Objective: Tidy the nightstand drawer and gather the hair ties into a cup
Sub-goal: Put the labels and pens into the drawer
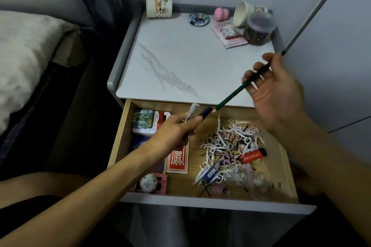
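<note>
The nightstand's marbled counter (180, 56), rimmed on three sides, carries things only along its back edge, beyond the open drawer (118, 146). A bed (24, 56) lies left of the drawer and a wall (331, 66) stands close on its right. Hair ties (226, 142) lie heaped in the drawer's right half. Over its left half the left grip (176, 126) clasps two pens (190, 111). Over its back right corner the right grip (275, 90), palm up, pinches a green pencil (239, 90).

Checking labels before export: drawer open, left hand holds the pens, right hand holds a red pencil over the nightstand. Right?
One error: the pencil is green, not red. The head view shows the right hand holding it over the nightstand, with the drawer open and the left hand gripping the pens.
</note>
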`<state>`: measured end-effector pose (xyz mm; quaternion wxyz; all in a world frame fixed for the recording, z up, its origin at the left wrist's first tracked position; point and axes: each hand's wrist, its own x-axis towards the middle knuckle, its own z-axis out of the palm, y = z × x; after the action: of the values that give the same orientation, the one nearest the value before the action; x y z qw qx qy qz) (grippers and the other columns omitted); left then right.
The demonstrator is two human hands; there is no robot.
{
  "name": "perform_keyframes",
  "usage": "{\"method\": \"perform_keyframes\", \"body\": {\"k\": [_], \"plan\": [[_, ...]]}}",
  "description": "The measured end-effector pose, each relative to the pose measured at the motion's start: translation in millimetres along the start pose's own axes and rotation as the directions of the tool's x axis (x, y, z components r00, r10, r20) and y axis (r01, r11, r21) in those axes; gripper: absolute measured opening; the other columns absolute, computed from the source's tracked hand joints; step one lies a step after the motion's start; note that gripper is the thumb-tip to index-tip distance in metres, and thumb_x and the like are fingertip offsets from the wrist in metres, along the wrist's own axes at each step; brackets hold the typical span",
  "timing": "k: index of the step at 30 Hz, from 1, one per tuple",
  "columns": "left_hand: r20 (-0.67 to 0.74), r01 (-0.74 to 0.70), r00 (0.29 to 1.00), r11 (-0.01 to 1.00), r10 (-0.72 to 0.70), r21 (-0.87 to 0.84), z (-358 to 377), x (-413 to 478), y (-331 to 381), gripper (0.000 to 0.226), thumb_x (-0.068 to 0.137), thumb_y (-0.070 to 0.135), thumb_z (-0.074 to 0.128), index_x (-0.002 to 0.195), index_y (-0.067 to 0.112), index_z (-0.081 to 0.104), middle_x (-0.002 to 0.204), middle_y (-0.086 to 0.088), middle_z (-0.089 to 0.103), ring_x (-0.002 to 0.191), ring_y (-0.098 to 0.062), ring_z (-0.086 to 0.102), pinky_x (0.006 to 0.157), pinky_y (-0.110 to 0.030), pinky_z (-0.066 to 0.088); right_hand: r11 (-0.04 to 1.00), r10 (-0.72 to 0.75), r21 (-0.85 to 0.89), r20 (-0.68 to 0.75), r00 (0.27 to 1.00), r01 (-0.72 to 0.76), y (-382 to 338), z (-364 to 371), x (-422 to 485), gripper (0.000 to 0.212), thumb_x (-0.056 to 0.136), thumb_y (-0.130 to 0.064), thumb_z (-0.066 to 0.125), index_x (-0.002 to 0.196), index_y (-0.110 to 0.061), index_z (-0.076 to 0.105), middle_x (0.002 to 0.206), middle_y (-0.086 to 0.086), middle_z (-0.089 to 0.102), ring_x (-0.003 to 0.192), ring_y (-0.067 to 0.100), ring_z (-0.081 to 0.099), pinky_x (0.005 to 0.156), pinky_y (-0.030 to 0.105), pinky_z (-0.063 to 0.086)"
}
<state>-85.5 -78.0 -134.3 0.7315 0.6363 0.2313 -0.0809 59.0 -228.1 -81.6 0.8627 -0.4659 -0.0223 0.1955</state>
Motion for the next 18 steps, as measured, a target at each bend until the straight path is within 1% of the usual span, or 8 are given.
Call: {"method": "perform_keyframes", "body": {"k": [2,4,6,8,11,14,16,18], "plan": [[-0.061,-0.03,0.998,0.998,0.027,-0.054,-4,0,-1,0.021,0.1,0.025,0.053,0.081,0.018,0.046,0.062,0.004,0.037,0.049,-0.009,0.026,0.047,-0.022,0.018,0.999,0.033,-0.043,0.026,0.999,-0.032,-2,-3,3,0.026,0.105,-0.029,0.037,0.098,-0.012,0.056,0.064,-0.003,0.048,0.053,0.01,0.048,0.051,0.023,0.044],[-0.102,-0.081,0.992,0.992,0.071,-0.093,-6,0,1,0.021,0.101,0.024,0.051,0.082,0.018,0.045,0.061,0.004,0.032,0.05,-0.01,0.024,0.046,-0.023,0.018,0.956,0.182,-0.251,0.104,0.978,-0.151,9,-6,0,0.029,0.105,-0.031,0.038,0.103,-0.01,0.057,0.061,-0.006,0.04,0.048,0.007,0.032,0.042,0.019,0.03],[-0.113,-0.12,0.988,0.988,0.108,-0.1,-5,1,4,0.024,0.101,0.027,0.051,0.08,0.016,0.045,0.059,0.003,0.029,0.05,-0.011,0.021,0.044,-0.023,0.017,0.835,0.362,-0.498,0.175,0.916,-0.235,25,-7,-9,0.031,0.104,-0.033,0.042,0.111,-0.008,0.059,0.063,-0.006,0.04,0.048,0.007,0.027,0.04,0.019,0.023],[-0.087,-0.137,0.988,0.987,0.13,-0.083,-3,1,6,0.027,0.101,0.032,0.05,0.083,0.011,0.047,0.058,0.0,0.026,0.049,-0.012,0.019,0.044,-0.025,0.016,0.731,0.437,-0.651,0.217,0.873,-0.204,36,-1,-19,0.032,0.101,-0.033,0.048,0.116,-0.007,0.061,0.067,-0.005,0.045,0.047,0.005,0.029,0.042,0.019,0.021],[-0.034,-0.144,0.989,0.987,0.142,-0.069,-1,2,3,0.028,0.101,0.038,0.048,0.091,0.011,0.046,0.059,-0.002,0.024,0.05,-0.014,0.016,0.045,-0.026,0.015,0.743,0.361,-0.656,0.23,0.904,-0.13,40,6,-22,0.026,0.1,-0.026,0.052,0.108,-0.004,0.063,0.07,-0.003,0.049,0.047,0.004,0.032,0.043,0.018,0.022],[0.024,-0.135,0.99,0.988,0.137,-0.079,1,1,1,0.03,0.102,0.04,0.046,0.1,0.01,0.049,0.06,0.002,0.029,0.051,-0.012,0.019,0.046,-0.024,0.016,0.733,0.29,-0.677,0.231,0.929,-0.061,41,5,-23,0.018,0.099,-0.023,0.055,0.102,-0.009,0.066,0.069,-0.002,0.051,0.047,0.004,0.034,0.043,0.016,0.026],[0.058,-0.121,0.99,0.989,0.126,-0.085,1,0,0,0.025,0.102,0.039,0.047,0.095,0.017,0.056,0.06,0.004,0.029,0.051,-0.01,0.019,0.045,-0.02,0.018,0.727,0.301,-0.683,0.221,0.928,-0.073,46,6,-24,0.019,0.099,-0.026,0.054,0.101,-0.011,0.065,0.07,-0.003,0.052,0.047,0.003,0.036,0.043,0.013,0.029],[0.057,-0.112,0.991,0.989,0.118,-0.099,1,0,0,0.024,0.1,0.038,0.052,0.082,0.026,0.064,0.061,0.004,0.027,0.05,-0.01,0.019,0.044,-0.02,0.02,0.716,0.317,-0.689,0.182,0.931,-0.109,48,7,-24,0.025,0.101,-0.03,0.05,0.104,-0.011,0.065,0.075,-0.001,0.052,0.054,0.005,0.039,0.048,0.016,0.032]]}}
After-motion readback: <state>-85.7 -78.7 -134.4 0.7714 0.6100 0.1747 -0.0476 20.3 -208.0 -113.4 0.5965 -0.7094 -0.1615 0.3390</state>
